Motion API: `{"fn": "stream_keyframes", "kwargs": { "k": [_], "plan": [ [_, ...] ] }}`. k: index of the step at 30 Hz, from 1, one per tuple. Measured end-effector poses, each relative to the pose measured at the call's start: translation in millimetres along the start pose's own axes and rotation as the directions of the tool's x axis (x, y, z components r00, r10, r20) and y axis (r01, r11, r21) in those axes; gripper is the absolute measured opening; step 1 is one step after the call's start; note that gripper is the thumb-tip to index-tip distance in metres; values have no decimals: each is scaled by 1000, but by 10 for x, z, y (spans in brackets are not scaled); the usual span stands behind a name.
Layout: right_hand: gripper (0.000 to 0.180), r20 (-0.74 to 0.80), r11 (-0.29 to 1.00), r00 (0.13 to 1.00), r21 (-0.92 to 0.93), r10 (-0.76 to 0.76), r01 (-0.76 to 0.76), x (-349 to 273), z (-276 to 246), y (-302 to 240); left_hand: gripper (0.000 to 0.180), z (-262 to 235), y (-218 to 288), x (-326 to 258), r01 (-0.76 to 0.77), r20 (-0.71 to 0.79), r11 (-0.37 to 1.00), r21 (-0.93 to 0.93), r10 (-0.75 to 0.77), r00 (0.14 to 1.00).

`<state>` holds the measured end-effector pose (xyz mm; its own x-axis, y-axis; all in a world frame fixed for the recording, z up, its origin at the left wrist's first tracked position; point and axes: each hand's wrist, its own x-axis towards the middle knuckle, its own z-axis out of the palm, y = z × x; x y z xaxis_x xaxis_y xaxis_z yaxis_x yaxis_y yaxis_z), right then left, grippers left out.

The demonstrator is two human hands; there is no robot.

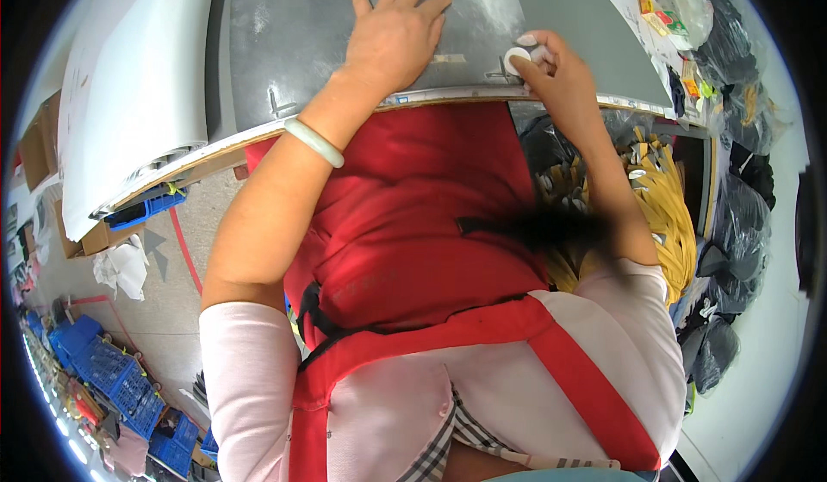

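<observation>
My left hand (396, 38) lies flat on a dark grey board (301, 43), its fingers spread and nothing in them. White smudges mark the board's surface, and small slots are cut near its corners. Between thumb and fingers of my right hand (558, 73) is a white round tailor's chalk (518, 60), held at the board's near right corner beside one of the slots. Under the board, dark grey material (586, 34) shows to the right. A short beige strip (448, 58) sits on the board between my hands.
A large white roll of sheeting (142, 77) stands on the table's left. Yellow strips (663, 198) hang below the table at right, with black plastic bags (732, 232) beyond. Blue crates (121, 379) stand on the floor at far left, near a cardboard box (95, 236).
</observation>
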<state>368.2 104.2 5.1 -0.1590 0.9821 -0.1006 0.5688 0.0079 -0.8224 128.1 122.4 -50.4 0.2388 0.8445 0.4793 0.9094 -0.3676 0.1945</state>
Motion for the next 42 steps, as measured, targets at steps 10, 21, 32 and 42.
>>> {"fn": "stream_keyframes", "kwargs": {
  "k": [10,21,32,42],
  "plan": [
    [21,282,969,958,-246,55,17,189,-176,-275,31,-28,-17,39,1,-11,1000,-7,-1,1000],
    [26,0,772,860,-442,-510,458,1582,42,-298,34,-42,38,19,35,42,996,-76,-32,999],
    [22,152,557,810,-654,-566,511,2081,170,-238,33,-77,33,26,48,78,995,-86,-41,996],
    [30,-17,855,942,-426,-334,296,2136,167,-115,32,-54,43,30,50,59,999,-5,-49,997]
  ]
}}
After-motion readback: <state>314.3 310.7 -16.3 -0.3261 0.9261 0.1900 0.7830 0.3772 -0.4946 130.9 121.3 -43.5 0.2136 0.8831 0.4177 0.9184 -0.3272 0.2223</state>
